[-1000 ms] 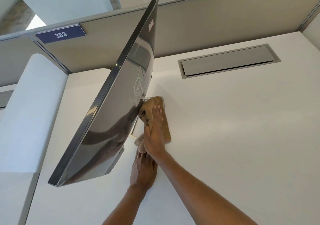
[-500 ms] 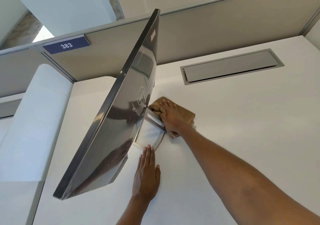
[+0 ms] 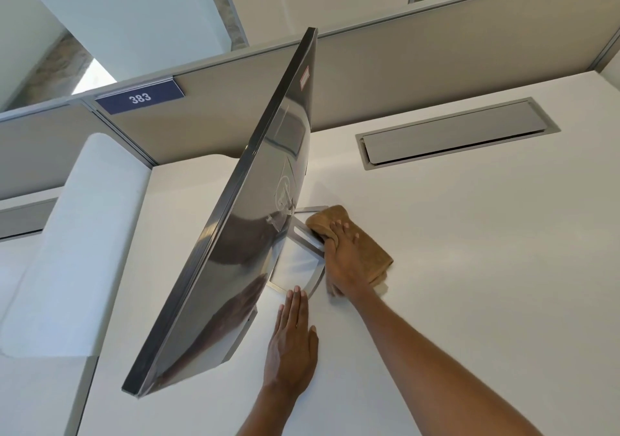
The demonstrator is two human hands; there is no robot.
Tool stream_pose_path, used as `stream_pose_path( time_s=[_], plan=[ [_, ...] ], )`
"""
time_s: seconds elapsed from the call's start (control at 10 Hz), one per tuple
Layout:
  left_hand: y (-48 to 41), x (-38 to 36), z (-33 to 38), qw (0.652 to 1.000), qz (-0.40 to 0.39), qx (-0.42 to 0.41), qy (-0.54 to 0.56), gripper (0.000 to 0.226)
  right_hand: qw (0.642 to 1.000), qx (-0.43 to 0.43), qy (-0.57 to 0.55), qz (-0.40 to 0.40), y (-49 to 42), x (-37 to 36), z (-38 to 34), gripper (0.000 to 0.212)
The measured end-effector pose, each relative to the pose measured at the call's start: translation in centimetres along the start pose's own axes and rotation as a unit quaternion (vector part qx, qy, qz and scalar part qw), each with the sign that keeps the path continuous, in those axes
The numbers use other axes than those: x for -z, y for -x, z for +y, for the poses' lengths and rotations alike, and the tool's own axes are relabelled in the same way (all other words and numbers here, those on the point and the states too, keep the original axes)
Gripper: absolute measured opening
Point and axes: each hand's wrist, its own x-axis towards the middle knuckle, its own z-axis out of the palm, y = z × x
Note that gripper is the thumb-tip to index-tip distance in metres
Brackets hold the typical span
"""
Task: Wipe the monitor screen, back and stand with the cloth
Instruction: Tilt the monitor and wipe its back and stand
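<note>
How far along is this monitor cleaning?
In hand: the right hand presses the brown cloth on the stand, while the left hand lies flat on the desk at the base's edge. The monitor back looks glossy, perhaps already wiped; I cannot confirm. The screen faces away, so its state is unknown.

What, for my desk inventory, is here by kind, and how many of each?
Monitor: 1
Stand: 1
Cloth: 1
Hands: 2 (left hand, right hand)
Cable hatch: 1
Number plate: 1
Total: 7
</note>
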Motion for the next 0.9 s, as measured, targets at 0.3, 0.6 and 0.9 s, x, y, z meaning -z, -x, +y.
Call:
stream_pose_path(
  time_s=[0.3, 0.6, 0.9],
  plan=[
    [0.0, 0.7, 0.1, 1.000, 0.004, -0.020, 0.022, 0.067, 0.920, -0.105, -0.367, 0.086, 3.8, -0.3, -5.2, 0.047],
    [0.6, 4.7, 2.8, 0.995, -0.036, 0.015, 0.095, 0.049, 0.914, -0.096, -0.391, 0.053, 7.5, -0.5, -10.4, 0.013],
    [3.7, 16.5, 9.4, 1.000, -0.011, 0.007, 0.018, 0.043, 0.919, 0.051, -0.376, 0.107, 7.1, 2.4, -12.6, 0.017]
  ],
)
